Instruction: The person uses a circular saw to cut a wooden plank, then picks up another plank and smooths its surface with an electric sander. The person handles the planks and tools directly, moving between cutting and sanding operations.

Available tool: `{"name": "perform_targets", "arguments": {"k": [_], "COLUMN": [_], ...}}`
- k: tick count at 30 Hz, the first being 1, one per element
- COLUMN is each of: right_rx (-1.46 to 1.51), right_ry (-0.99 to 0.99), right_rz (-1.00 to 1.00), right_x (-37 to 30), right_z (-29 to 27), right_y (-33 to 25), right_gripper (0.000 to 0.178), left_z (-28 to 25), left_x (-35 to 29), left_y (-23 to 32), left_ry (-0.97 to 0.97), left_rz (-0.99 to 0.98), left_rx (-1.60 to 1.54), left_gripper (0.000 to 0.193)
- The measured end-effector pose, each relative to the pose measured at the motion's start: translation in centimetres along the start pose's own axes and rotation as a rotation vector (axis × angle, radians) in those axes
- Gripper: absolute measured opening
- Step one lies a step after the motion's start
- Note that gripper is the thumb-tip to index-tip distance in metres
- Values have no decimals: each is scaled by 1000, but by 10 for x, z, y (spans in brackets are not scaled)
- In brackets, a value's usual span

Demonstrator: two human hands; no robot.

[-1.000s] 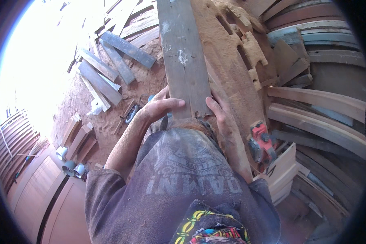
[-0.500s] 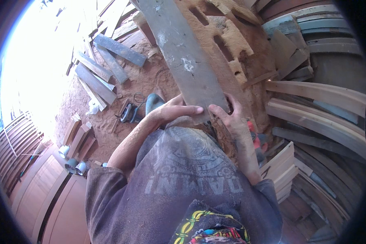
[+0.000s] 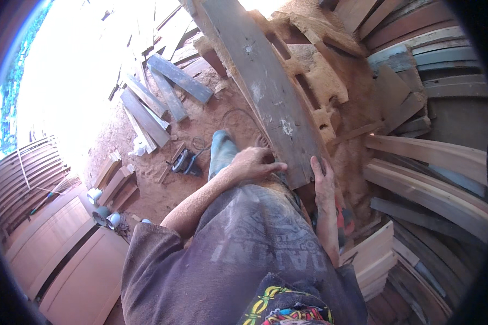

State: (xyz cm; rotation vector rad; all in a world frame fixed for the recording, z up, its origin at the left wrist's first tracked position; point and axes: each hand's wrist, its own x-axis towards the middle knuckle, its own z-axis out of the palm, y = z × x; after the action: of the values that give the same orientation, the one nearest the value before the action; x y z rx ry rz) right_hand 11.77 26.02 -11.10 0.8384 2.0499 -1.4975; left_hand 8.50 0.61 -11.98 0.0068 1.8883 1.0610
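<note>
1. Moved since the frame half a second ago: the near end of the grey board (image 3: 271, 97) now sits further right and closer to the torso. The whole view has shifted too, so part of that apparent travel may belong to the camera.
2. Left hand (image 3: 249, 165): its thumb lay across the board's top face earlier; it is now off that face, spread from bent fingers at the left edge near the end. Grasp judged released; light contact cannot be confirmed.
3. Right hand (image 3: 325, 187): grasping the near end at its right edge, thumb over the top face. Fingertips underneath are hidden.
4. Significance: control of the near end now appears to rest chiefly with the right hand, leaving the left free to re-grip. Judged as a repositioning of the board.
5. Board location: running from the torso obliquely toward the upper left, beside a slotted, sawdust-coated wooden piece (image 3: 325, 81). Its underside support cannot be verified.
6. Surroundings: a dark power tool (image 3: 185, 162) lies on the ground at left, near loose offcuts (image 3: 181, 78); a red tool (image 3: 346, 219) is partly concealed behind the right forearm.
</note>
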Motion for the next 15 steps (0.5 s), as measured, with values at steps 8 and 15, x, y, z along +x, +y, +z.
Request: {"name": "perform_targets", "arguments": {"k": [8, 15], "right_rx": [60, 29], "right_ry": [47, 89], "right_rz": [26, 145], "right_x": [14, 9], "right_z": [6, 6], "right_y": [9, 4], "right_gripper": [68, 67], "left_z": [-48, -131], "left_x": [18, 66], "left_y": [1, -17], "left_ry": [612, 576], "left_rz": [453, 371], "left_rx": [371, 672], "left_gripper": [70, 94]}}
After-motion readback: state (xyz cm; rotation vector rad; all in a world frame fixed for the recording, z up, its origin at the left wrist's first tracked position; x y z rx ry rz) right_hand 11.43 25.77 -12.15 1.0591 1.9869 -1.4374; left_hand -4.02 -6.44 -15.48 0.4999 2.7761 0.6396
